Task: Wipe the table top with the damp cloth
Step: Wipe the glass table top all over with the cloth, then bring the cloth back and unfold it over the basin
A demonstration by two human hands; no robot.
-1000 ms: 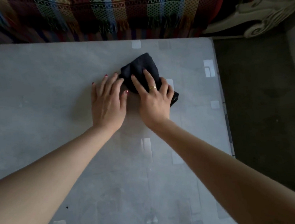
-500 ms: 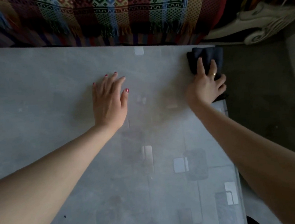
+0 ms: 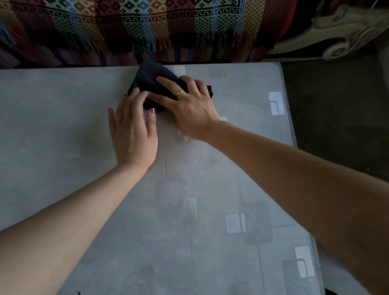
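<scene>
Forearms, two, bare, entering from the lower corners and converging toward the far middle of the table [image 3: 48, 140]. Table: grey top with a faint pattern of pale squares and rounded rectangles; a small dark speck near the left forearm; right edge running up the frame beside dark floor [image 3: 340, 117]. Left hand [image 3: 133, 131]: palm down, flat on the top, fingers spread and straight, gripping nothing; painted nails; fingertips touching the near-left edge of the cloth [image 3: 153, 80], thumb just beside its near corner. Right hand [image 3: 189, 106]: palm down, laid over the right half of the cloth, fingers splayed and pressing it to the top rather than curled round it; a gold ring [image 3: 180, 92] on one finger. Cloth: dark, bunched, lying on the table close to the far edge, a little right of the edge's middle; long axis diagonal, from a rounded end at far left down to a small corner showing past the right hand's knuckles at near right. Beyond the table: striped woven blanket [image 3: 146, 16] with geometric bands and a fringe hanging along the far edge. Far right: pale carved scroll [image 3: 347, 33], partly seen.
</scene>
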